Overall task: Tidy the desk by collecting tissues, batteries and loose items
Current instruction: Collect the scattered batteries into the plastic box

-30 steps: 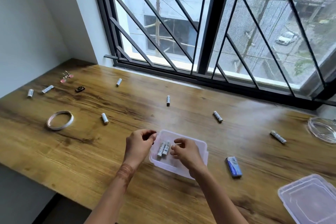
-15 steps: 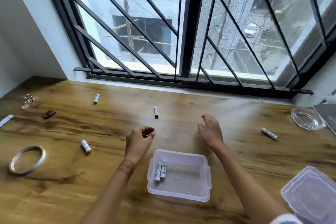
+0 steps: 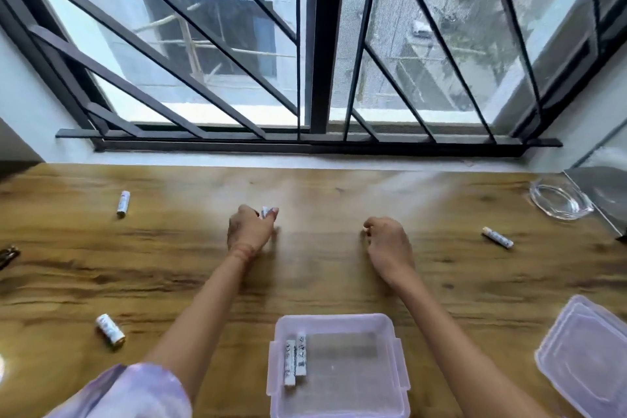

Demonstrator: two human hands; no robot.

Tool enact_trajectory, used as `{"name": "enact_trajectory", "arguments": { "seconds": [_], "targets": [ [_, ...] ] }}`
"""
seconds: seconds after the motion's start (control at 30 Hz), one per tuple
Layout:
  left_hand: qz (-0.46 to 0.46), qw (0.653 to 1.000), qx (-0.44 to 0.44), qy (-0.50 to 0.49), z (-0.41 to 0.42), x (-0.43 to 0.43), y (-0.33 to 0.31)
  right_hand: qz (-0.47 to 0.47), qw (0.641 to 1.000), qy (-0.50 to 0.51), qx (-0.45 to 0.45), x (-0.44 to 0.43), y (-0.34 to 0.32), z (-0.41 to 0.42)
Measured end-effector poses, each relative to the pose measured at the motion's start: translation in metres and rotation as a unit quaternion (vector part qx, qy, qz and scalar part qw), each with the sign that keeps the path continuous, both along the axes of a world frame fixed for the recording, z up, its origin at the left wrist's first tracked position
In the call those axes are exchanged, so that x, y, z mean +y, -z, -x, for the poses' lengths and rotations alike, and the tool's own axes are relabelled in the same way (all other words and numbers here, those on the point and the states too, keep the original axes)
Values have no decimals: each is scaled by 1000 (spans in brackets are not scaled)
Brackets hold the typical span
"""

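Observation:
A clear plastic box [image 3: 397, 349] sits at the desk's near edge with two white batteries [image 3: 295, 361] lying side by side at its left end. Beyond it, my left hand [image 3: 249, 231] pinches a white battery [image 3: 268, 211] in its fingertips just above the wood. My right hand [image 3: 390, 243] is curled to the right of it, and a small white end shows at its fingertips; the rest is hidden in the hand. Loose batteries lie at the far left [image 3: 123, 203], the near left [image 3: 110, 331] and the right [image 3: 498, 237].
The box's clear lid [image 3: 587, 356] lies at the near right. A glass dish [image 3: 559, 202] stands at the far right beside a grey slab. A small dark clip [image 3: 8, 256] is at the left edge. Barred window frame runs along the desk's back.
Both hands left the box and reached forward across the desk. The left closed on the middle battery; the right covered the battery to its right. My view tilted and moved right.

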State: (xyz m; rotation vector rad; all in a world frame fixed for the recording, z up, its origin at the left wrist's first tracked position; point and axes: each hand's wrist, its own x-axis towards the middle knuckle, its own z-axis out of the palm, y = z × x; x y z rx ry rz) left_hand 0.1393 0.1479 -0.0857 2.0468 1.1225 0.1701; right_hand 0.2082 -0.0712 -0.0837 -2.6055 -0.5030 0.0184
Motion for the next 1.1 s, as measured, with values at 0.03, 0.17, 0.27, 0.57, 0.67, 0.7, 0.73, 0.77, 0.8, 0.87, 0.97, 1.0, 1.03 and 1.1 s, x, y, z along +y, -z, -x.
{"name": "enact_trajectory", "arguments": {
  "seconds": [0.03,0.17,0.27,0.57,0.67,0.7,0.73,0.77,0.8,0.87,0.97,1.0,1.03,1.1],
  "targets": [
    [-5,1000,16,3,-5,2,3,-17,1000,0,3,-1,2,0],
    [-43,997,57,-6,-16,3,1,-119,991,39,52,-3,4,4],
    [-61,996,72,-4,-14,-5,-8,-256,945,108,173,-3,1,6],
    [149,981,-101,77,24,-61,-44,-564,676,137,454,2,-45,41],
    [203,963,-133,117,43,-81,-64,-561,666,108,480,3,-54,60],
    [214,959,-142,124,50,-87,-68,-561,665,98,483,2,-57,68],
    [220,956,-149,127,57,-92,-72,-562,664,86,485,1,-59,74],
    [222,954,-154,125,64,-96,-74,-560,667,74,485,1,-61,82],
    [221,955,-155,123,71,-99,-75,-553,677,66,482,0,-62,88],
    [207,958,-151,126,83,-103,-75,-531,703,50,470,-3,-64,101],
    [182,963,-151,129,100,-105,-72,-496,731,25,469,-12,-67,118],
    [175,965,-150,127,106,-105,-71,-485,735,18,474,-15,-67,123],
    [165,967,-147,128,112,-105,-70,-477,734,14,483,-18,-67,128],
    [135,973,-141,127,125,-107,-67,-463,730,11,502,-23,-62,140]
  ]
}}
